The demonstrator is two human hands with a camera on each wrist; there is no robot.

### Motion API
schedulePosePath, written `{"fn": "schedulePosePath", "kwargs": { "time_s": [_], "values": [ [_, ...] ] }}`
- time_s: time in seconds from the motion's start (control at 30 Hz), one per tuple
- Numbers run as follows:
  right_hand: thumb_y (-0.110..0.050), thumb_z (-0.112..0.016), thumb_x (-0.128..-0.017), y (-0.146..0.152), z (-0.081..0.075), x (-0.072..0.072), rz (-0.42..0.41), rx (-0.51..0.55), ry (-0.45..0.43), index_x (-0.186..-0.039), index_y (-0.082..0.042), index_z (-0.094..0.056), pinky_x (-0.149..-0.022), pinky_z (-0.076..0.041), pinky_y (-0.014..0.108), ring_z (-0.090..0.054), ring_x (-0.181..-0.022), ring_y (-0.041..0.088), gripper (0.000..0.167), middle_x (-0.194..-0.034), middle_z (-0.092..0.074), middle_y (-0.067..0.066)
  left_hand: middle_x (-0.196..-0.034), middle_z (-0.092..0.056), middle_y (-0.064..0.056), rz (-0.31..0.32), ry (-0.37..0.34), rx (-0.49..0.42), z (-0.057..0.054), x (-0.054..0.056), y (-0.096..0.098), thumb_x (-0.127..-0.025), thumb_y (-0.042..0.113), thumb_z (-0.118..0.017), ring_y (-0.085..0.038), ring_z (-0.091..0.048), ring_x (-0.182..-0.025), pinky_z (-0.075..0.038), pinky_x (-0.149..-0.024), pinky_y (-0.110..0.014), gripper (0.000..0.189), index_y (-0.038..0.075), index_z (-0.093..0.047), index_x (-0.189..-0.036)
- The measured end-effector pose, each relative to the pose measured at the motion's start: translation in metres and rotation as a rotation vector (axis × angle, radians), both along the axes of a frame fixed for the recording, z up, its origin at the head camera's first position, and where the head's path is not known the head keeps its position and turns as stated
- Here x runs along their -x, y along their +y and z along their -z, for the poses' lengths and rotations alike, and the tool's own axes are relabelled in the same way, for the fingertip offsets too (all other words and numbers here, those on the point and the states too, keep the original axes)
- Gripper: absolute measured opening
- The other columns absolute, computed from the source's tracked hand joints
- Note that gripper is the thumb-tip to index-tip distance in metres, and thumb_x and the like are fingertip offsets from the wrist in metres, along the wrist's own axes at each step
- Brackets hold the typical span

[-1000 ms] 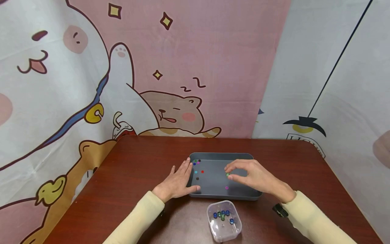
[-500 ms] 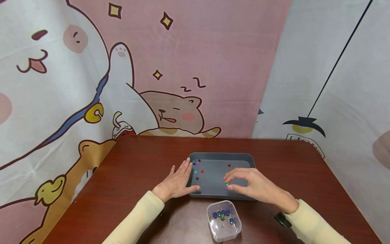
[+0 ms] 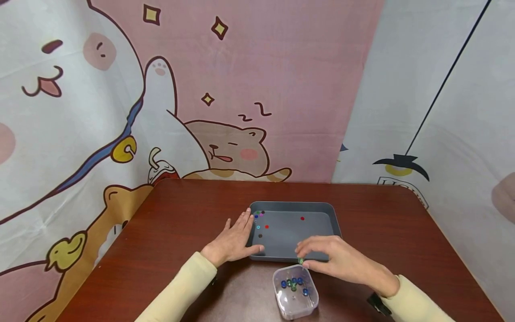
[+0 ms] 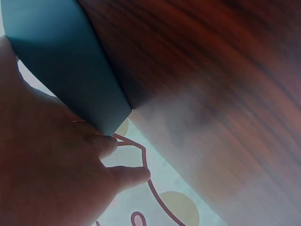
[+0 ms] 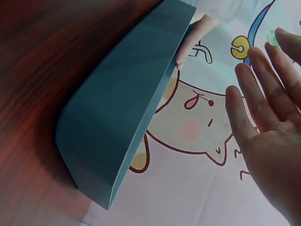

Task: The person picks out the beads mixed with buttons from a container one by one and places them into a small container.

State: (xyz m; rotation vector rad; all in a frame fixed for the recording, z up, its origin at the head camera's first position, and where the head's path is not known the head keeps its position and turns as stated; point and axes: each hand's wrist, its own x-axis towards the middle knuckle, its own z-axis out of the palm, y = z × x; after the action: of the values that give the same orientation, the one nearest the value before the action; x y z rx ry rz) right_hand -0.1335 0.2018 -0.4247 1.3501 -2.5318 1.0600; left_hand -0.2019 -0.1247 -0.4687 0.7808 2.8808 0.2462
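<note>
In the head view my right hand (image 3: 342, 259) pinches a small green glass marble (image 3: 300, 260) between thumb and index finger, just above the near rim of the grey tray (image 3: 289, 258). The right wrist view shows that marble (image 5: 271, 37) at the fingertips, the other fingers spread. A clear plastic box (image 3: 295, 308) stands right below the marble, with several blue and green marbles (image 3: 293, 281) in it. My left hand (image 3: 233, 239) rests along the tray's left side, its fingers extended and its thumb over the near left corner.
Small coloured pieces lie in the tray: a red one (image 3: 302, 218) toward the back right, another red one (image 3: 267, 226), a cyan ring (image 3: 258, 227) and a dark piece (image 3: 260, 235) at the left. The brown table (image 3: 193, 201) meets a printed cloth (image 3: 281, 89) behind.
My right hand has carried the green marble from above the tray's middle toward the near rim and the box. The back red piece has come into sight; the magenta ring is no longer seen. Left hand unmoved.
</note>
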Motion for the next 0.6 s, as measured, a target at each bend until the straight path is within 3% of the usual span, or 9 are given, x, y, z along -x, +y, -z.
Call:
{"fn": "schedulePosePath", "kwargs": {
  "time_s": [0.17,0.3,0.6],
  "values": [
    [-0.022,-0.074,-0.098,-0.001,0.002,-0.006,-0.050,-0.001,0.015,-0.111,-0.030,-0.073,-0.088,-0.059,0.036,-0.068,-0.115,0.013,0.015,-0.121,-0.069,-0.015,-0.173,-0.006,-0.014,-0.001,-0.005,-0.007,0.000,0.000,0.000,-0.095,0.074,-0.051,-0.030,-0.014,-0.159,-0.019,-0.121,-0.064,0.106,0.000,-0.022,-0.164],
    [-0.023,-0.074,-0.098,-0.001,0.003,-0.010,-0.045,-0.018,-0.003,-0.113,-0.034,-0.072,-0.089,-0.059,0.035,-0.067,-0.118,0.014,0.019,-0.121,-0.069,-0.016,-0.173,-0.006,-0.014,0.000,-0.006,-0.007,0.000,-0.001,0.000,-0.095,0.074,-0.052,-0.030,-0.014,-0.159,-0.019,-0.121,-0.064,0.105,-0.001,-0.022,-0.164],
    [-0.026,-0.076,-0.097,-0.001,0.007,-0.016,-0.062,-0.054,0.027,-0.111,-0.031,-0.074,-0.091,-0.058,0.036,-0.066,-0.116,0.012,0.015,-0.121,-0.071,-0.010,-0.173,-0.006,-0.014,0.002,-0.002,-0.007,0.000,-0.001,0.000,-0.095,0.073,-0.052,-0.029,-0.014,-0.159,-0.019,-0.121,-0.064,0.105,-0.001,-0.022,-0.163]
  ]
}}
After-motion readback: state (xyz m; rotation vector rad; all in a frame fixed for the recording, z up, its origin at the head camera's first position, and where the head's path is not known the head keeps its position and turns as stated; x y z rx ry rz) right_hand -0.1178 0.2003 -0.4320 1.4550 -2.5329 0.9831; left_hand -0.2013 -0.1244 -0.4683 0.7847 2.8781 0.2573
